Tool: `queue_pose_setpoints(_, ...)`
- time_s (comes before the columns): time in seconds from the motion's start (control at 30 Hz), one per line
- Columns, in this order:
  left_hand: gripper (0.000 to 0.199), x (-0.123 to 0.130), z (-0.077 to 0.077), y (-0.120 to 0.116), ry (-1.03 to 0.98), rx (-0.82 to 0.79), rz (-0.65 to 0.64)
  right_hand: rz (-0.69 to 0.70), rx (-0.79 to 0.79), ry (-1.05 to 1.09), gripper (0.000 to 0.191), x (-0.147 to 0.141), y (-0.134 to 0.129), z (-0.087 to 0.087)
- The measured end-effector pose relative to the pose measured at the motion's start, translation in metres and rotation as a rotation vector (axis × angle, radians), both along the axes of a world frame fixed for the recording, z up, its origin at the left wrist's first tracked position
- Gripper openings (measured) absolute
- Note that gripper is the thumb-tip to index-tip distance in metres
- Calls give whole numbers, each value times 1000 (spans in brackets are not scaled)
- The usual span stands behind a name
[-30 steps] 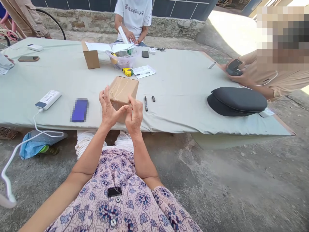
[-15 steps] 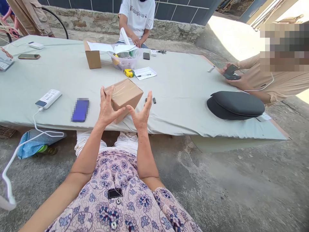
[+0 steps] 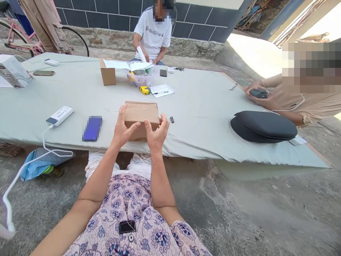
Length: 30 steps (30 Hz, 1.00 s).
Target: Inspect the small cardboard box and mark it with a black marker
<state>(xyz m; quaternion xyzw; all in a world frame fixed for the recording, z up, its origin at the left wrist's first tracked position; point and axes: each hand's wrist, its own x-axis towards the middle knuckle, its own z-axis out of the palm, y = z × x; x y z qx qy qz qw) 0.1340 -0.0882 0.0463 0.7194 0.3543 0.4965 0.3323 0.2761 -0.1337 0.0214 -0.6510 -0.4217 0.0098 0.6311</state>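
Head view showed me the left hand (image 3: pixel 122 128) and right hand (image 3: pixel 157 132) both gripping one taped cardboard box (image 3: pixel 141 114) from its near side, held at the near edge of the worktop (image 3: pixel 202 106). I judged the hold shallow, thumbs and fingertips only, so the box could tip off that edge or knock the marker cap (image 3: pixel 172 120) just beside it. I counted two boxes including the open carton (image 3: pixel 108 73), one power bank (image 3: pixel 59 116), one tape measure (image 3: pixel 145 90), one dark cushion (image 3: pixel 265 126)
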Motion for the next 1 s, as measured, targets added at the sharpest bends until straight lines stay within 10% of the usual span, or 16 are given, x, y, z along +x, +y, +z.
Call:
queue_pose_setpoints(0.57, 109, 9, -11, 6, -176, -105, 53, -27, 38, -24, 64, -6, -5, -6)
queue_pose_setpoints(1.0, 76, 9, -17, 9, -165, -91, 218, 38, 101, -15, 49, -1, -9, -11)
